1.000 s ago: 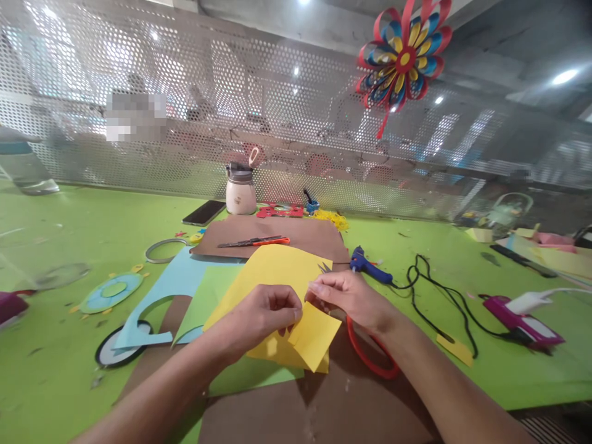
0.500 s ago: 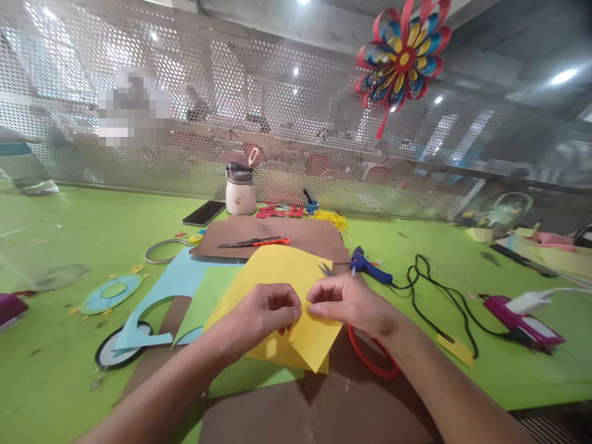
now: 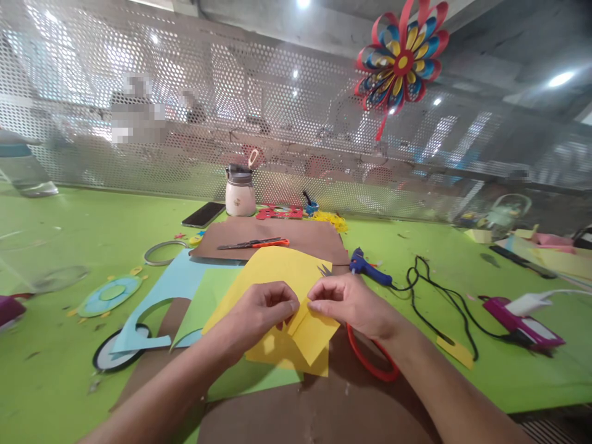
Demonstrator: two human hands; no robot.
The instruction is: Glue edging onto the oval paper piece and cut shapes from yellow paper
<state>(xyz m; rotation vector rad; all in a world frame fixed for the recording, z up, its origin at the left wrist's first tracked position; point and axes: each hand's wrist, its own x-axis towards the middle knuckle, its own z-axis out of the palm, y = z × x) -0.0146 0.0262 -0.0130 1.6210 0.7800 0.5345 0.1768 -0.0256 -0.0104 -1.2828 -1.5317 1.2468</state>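
Note:
Between my two hands is a small piece of yellow paper (image 3: 314, 338), tilted, with a fold or edge running up toward my fingertips. My left hand (image 3: 267, 308) pinches its left side, fingers curled and thumb pressed in. Opposite, my right hand (image 3: 340, 302) pinches the right side close to the left fingertips. Underneath lies a larger yellow sheet (image 3: 287, 262), with green paper (image 3: 259, 383) and blue paper (image 3: 171, 280) below and to the left. Red-handled scissors (image 3: 377, 364) lie partly hidden beneath my right hand, their tips showing above it.
Brown board (image 3: 319, 413) covers the table's front middle. A utility knife (image 3: 263, 243) lies on brown board behind. A blue glue gun (image 3: 370, 268) trails its cord to a purple power strip (image 3: 522, 320). A phone (image 3: 203, 214) and white bottle (image 3: 240, 194) stand behind; a paper ring (image 3: 110, 296) lies left.
The small yellow paper has tilted slightly, its lower corner shifting up and to the left. Both hands keep their pinch, with the left fingertips moving marginally.

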